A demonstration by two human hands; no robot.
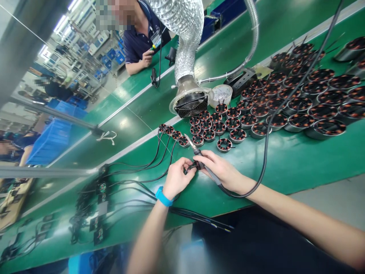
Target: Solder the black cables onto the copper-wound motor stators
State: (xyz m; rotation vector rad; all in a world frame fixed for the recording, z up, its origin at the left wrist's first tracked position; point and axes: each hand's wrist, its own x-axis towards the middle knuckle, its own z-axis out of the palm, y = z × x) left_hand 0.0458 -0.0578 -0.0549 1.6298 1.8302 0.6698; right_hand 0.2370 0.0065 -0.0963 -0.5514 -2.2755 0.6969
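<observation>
My right hand [222,169] is closed around a soldering iron [210,173], its metal tip angled up and away to the left. The fingers of that hand also steady a small motor stator [197,164], mostly hidden between my hands. My left hand [177,178], with a blue wristband [164,196], pinches a short black cable end [189,167] against the stator. Just beyond the iron's tip, several stators with copper windings in metal rings [224,144] stand on the green bench. A few at the left of the group [176,135] have black cables attached.
A fume extractor [192,102] on a foil duct hangs behind the stators, beside a white tub [221,95]. Loose black cables [199,216] lie by the bench's near edge. The iron's cord [265,160] arcs across the right side. A co-worker's hand [147,58] holds a tool across the bench.
</observation>
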